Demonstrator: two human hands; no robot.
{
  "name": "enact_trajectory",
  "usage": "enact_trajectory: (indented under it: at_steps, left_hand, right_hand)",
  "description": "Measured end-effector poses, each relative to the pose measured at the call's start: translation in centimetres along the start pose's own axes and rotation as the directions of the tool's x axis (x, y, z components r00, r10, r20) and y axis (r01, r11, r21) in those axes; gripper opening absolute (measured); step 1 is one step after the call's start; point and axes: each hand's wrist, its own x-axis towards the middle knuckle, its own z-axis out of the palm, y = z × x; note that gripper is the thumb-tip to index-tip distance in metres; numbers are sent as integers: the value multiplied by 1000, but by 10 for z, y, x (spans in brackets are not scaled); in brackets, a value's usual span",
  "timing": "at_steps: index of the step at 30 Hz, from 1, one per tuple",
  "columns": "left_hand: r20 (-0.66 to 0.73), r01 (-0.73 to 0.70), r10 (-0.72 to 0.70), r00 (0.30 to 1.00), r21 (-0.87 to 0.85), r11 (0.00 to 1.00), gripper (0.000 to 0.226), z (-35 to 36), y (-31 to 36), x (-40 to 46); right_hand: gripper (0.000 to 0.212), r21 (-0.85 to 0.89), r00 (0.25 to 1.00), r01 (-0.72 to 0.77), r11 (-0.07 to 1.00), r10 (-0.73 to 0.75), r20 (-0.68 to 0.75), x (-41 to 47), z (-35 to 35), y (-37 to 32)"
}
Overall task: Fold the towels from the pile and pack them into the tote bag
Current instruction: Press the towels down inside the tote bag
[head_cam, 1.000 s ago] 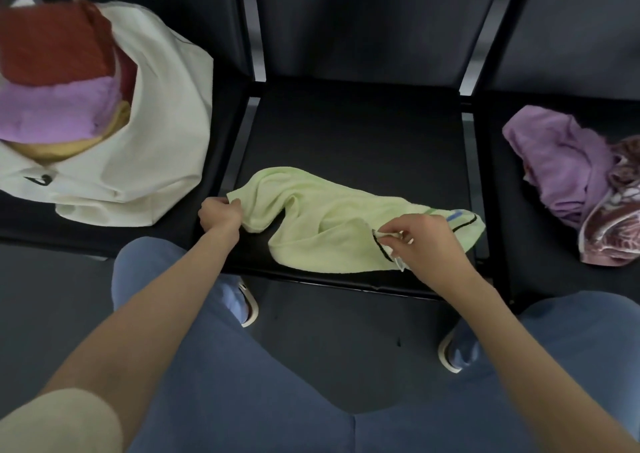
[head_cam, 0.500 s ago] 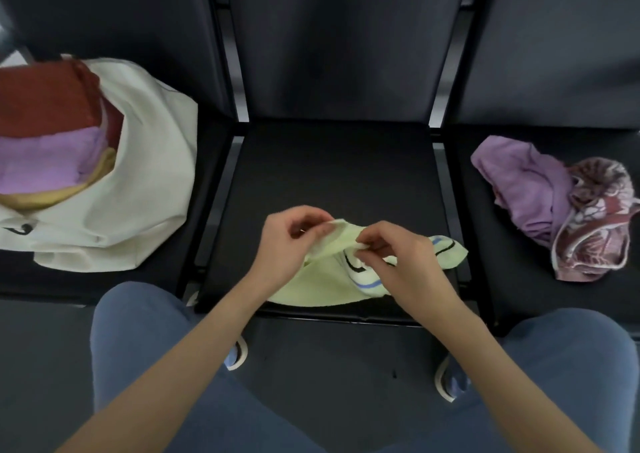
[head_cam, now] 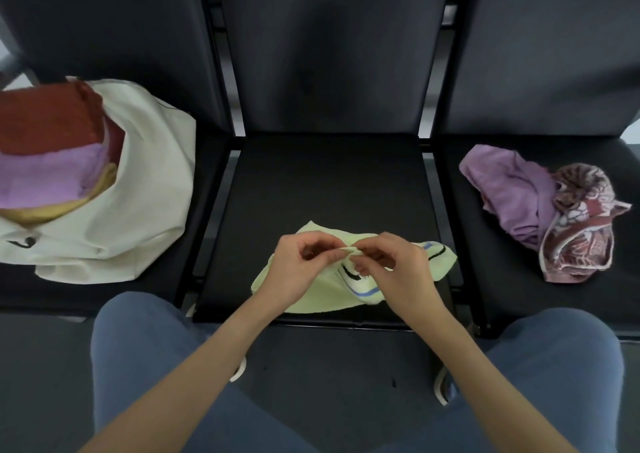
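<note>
Both hands meet over the front of the middle seat [head_cam: 325,182]: the left hand [head_cam: 298,268] and the right hand [head_cam: 398,272] each pinch the same bunched edge of a pale green towel [head_cam: 311,295], fingertips almost touching, fingers curled around the cloth. That towel lies crumpled on the seat beneath them, near its front edge, with a black line and a blue stripe showing at its right end and again under the right hand.

On the seat to the left slumps a cream tote [head_cam: 138,217], its mouth open toward the person. Folded towels are stacked inside it: a red towel [head_cam: 48,120] on top, a lilac one [head_cam: 45,179] under it, and a yellow one [head_cam: 52,210] at the bottom. A small dark mark shows on the tote's near edge, too blurred to read as any brand or writing.

On the seat to the right sits the pile: a crumpled purple towel [head_cam: 509,189] touching a maroon patterned towel [head_cam: 581,234] with a pale border, bunched just beside it.

Blue-trousered knees [head_cam: 138,366] frame the lower view, with the dark floor [head_cam: 332,376] between them.
</note>
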Motion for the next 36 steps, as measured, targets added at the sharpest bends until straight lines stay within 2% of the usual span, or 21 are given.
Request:
enact_trajectory:
  at_steps: [4,8,10,15,18,20,24,27,31,32,34,36]
  left_hand:
    - [-25,33,-30,999,133,991,18,-14,-15,-3]
    - [-106,97,-71,992,271,958,12,-35,-32,-9]
    - [-138,124,-85,987,310,943,8,-44,-38,-12]
    - [-232,176,-97,968,351,920,31,-61,-46,-7]
    - [-299,220,-115,947,349,911,20,-70,-50,-2]
    - [-324,247,-133,937,339,908,16,-77,-52,0]
    - [-375,362,-262,889,226,904,18,-89,-57,-8]
    - [-422,502,-425,801,86,860,23,-93,-64,-23]
    - [-454,612,-568,687,-60,789,3,-86,-68,-39]
    - [-457,630,-602,654,-110,768,7,-82,-65,-41]
    - [-456,614,-661,596,-272,741,12,-76,-54,-37]
    - [-493,487,-636,593,-410,771,11,-73,-32,-25]
  right_hand:
    - [10,53,998,-40,998,42,-37,-1,-5,2]
    - [23,108,993,-51,993,62,-96,0,-20,0]
    - [23,113,990,-45,993,60,-126,2,-27,0]
    - [23,159,954,-67,985,110,-278,10,-44,-4]
    - [26,218,919,-75,973,152,-362,15,-49,-3]
    - [19,230,901,-92,969,179,-394,18,-50,-1]
    - [11,226,872,-129,966,219,-438,20,-55,7]
    - [12,204,864,-139,969,219,-453,20,-63,9]
    - [10,155,870,-154,976,208,-448,13,-73,10]
    - [10,137,872,-146,980,193,-450,11,-73,9]
    - [11,110,863,-120,987,159,-480,6,-75,5]
    - [12,115,839,-94,989,141,-525,4,-78,1]
